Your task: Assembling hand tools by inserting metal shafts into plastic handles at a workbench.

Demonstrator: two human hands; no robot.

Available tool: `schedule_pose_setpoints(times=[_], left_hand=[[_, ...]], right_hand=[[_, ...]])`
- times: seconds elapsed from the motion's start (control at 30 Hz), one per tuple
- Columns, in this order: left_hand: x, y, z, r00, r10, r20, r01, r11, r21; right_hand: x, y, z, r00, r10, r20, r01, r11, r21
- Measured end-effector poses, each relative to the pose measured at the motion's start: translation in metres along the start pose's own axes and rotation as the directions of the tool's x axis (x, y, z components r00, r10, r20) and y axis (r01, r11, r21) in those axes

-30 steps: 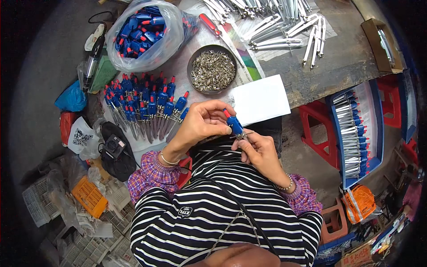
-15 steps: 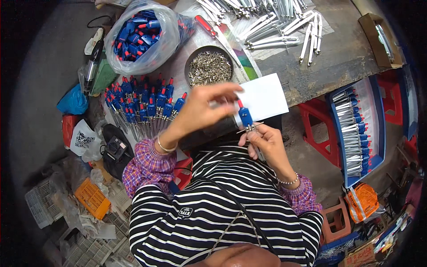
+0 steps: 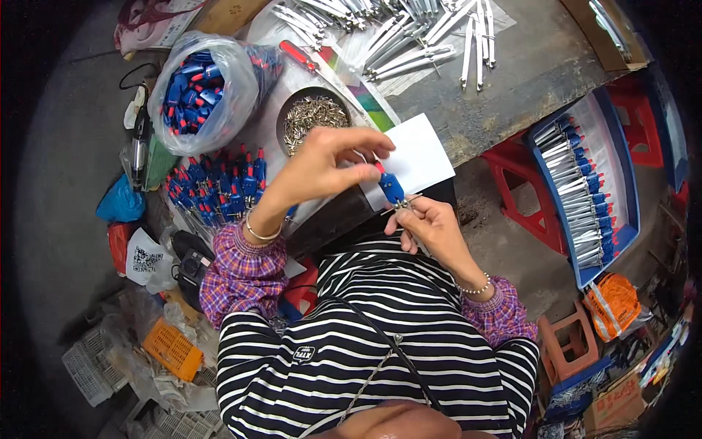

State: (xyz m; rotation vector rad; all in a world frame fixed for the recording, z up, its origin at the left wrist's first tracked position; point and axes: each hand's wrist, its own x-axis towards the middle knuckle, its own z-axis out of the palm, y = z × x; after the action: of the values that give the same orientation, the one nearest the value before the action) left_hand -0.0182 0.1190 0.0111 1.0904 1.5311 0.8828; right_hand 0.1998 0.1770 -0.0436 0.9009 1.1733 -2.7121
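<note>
We should touch lightly with our left hand (image 3: 322, 168), its grip half parted near the red tip (image 3: 379, 167), contact unclear, and steady the blue-headed tool (image 3: 391, 189), towards three o'clock, with our right hand (image 3: 436, 230), grip pinched at the metal joint (image 3: 399, 205), towards four

Head-worn fisheye view, looking down at the near left hand (image 3: 329, 167) and right hand (image 3: 435, 233), workbench (image 3: 526, 80) beyond; detail toward the rim seems uncertain.
</note>
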Motion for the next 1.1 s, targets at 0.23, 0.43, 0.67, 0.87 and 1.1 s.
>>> schedule_pose_setpoints(times=[0.23, 0.43, 0.67, 0.87, 1.1], left_hand=[[-0.006, -0.005, 0.011, 0.974, -0.192, 0.117, 0.209, 0.965, -0.158], [-0.014, -0.011, 0.019, 0.973, -0.224, 0.059, 0.232, 0.946, -0.227], [0.001, -0.004, -0.005, 0.974, 0.138, -0.178, -0.099, 0.973, 0.209], [0.047, -0.026, -0.087, 0.839, 0.494, -0.228, 0.069, 0.319, 0.945], [0.059, -0.035, -0.098, 0.891, 0.422, -0.170, 0.087, 0.208, 0.974]], right_hand=[[-0.001, -0.001, 0.003, 0.999, -0.014, 0.030, 0.013, 1.000, 0.013], [-0.002, -0.002, 0.005, 0.999, 0.027, 0.025, -0.026, 0.999, -0.025], [-0.003, -0.010, 0.004, 0.999, 0.022, 0.026, -0.023, 0.999, 0.045], [-0.002, -0.003, -0.005, 0.999, -0.007, -0.040, 0.006, 1.000, -0.023], [0.004, 0.010, -0.011, 0.999, -0.014, -0.045, 0.016, 0.999, 0.039]])
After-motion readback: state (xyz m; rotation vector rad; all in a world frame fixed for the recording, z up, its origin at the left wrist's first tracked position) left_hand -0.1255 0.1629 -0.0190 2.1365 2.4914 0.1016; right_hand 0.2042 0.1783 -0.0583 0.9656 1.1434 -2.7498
